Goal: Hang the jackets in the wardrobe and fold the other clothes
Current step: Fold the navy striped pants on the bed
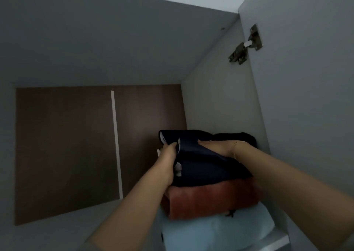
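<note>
A folded dark navy garment [206, 166] lies on top of a stack inside the wardrobe compartment. Under it sits a folded rust-red garment [206, 201], and below that a pale blue one [214, 231]. My left hand [168, 155] grips the navy garment's left edge, fingers curled round the fabric. My right hand [216, 146] lies flat on the top of the navy garment with fingers stretched out; a thin bracelet shows at the wrist. Another black folded piece [235, 135] lies behind the stack against the right wall.
The stack stands at the right end of a grey shelf [275, 242]. A brown back panel [65, 145] with a white vertical strip [116, 143] fills the rear. The right side wall carries a metal door hinge [245, 45]. Open shelf space lies to the left of the stack.
</note>
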A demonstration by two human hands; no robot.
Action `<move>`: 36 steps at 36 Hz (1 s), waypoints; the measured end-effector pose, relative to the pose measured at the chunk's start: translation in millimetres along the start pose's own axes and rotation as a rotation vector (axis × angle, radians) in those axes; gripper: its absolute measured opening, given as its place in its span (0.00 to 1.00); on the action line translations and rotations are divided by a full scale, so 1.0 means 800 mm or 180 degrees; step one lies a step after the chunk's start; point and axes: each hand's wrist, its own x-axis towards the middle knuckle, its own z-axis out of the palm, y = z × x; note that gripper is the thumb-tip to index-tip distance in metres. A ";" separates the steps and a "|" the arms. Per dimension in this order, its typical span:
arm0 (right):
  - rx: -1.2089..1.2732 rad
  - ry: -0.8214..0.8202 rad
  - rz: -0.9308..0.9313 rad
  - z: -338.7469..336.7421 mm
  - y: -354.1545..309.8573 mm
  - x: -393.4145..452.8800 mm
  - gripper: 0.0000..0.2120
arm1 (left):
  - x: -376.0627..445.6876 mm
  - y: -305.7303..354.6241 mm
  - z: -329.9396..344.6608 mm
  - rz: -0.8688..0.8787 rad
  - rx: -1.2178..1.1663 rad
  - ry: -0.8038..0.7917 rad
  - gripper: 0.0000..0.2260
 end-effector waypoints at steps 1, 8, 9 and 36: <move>0.0060 0.0105 0.0023 0.000 -0.001 -0.004 0.29 | -0.001 -0.001 0.000 0.0013 -0.0076 0.0005 0.23; -0.0106 0.0786 -0.0454 0.001 -0.017 -0.048 0.18 | -0.055 -0.015 -0.028 0.0267 -0.0166 -0.0131 0.19; -0.0120 0.0912 -0.0494 0.000 -0.020 -0.057 0.17 | -0.064 -0.015 -0.033 0.0279 -0.0233 -0.0212 0.19; 0.2450 0.3036 0.0082 0.224 -0.023 -0.691 0.14 | -0.598 -0.103 0.005 0.1048 0.0222 -0.2506 0.14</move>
